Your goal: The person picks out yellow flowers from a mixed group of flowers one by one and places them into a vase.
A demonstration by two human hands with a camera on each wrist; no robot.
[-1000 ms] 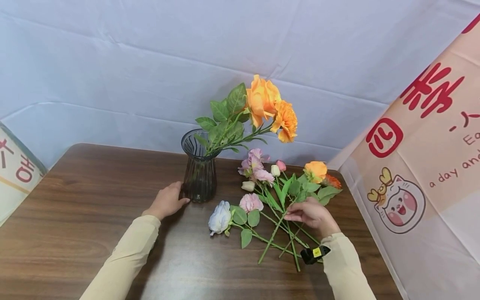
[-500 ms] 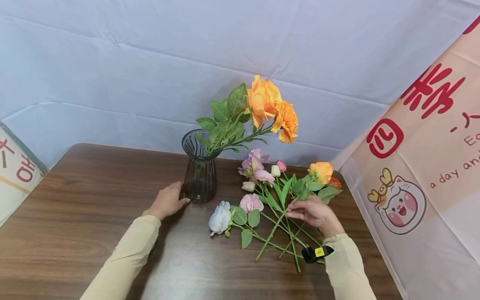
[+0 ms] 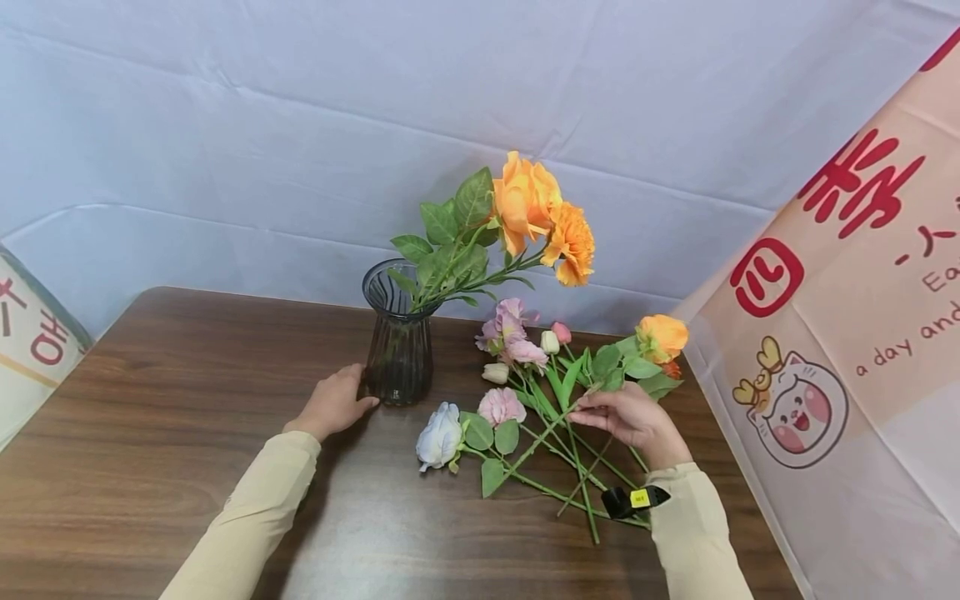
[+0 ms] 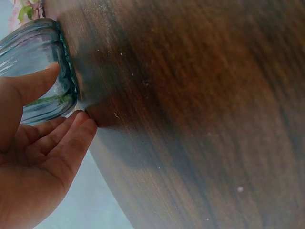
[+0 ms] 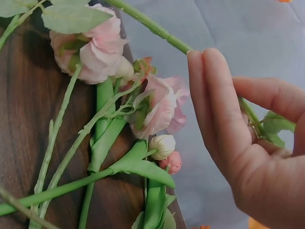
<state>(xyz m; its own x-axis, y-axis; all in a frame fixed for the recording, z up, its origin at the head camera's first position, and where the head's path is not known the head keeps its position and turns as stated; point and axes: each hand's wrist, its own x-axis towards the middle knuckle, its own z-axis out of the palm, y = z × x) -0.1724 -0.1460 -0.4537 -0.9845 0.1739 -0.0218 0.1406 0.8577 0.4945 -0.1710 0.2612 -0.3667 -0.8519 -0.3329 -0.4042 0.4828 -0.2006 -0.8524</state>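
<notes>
A dark ribbed glass vase (image 3: 400, 358) stands upright on the table. An orange rose (image 3: 525, 200) and an orange carnation (image 3: 572, 243) lean out of it to the right. My left hand (image 3: 333, 402) holds the vase low on its left side; in the left wrist view the thumb lies along the glass (image 4: 40, 47) and the fingertips are at its base. My right hand (image 3: 630, 421) pinches the green stem (image 5: 159, 32) of a yellow-orange rose (image 3: 662, 337) between thumb and fingers. That rose is tilted, its bloom to the upper right and its stem end to the lower left.
Below the right hand lie a blue rose (image 3: 440, 437), a pink flower (image 3: 502, 406), purple-pink blooms (image 3: 513, 333), white and pink tulips (image 3: 551, 342) and an orange-red flower (image 3: 672, 369), stems crossing. A pale cloth backdrop (image 3: 300, 167) rises behind the wooden table (image 3: 150, 433).
The yellow-orange rose has shifted right and slightly up in my right hand, its stem end swinging up and left. My left hand and the vase have stayed in place.
</notes>
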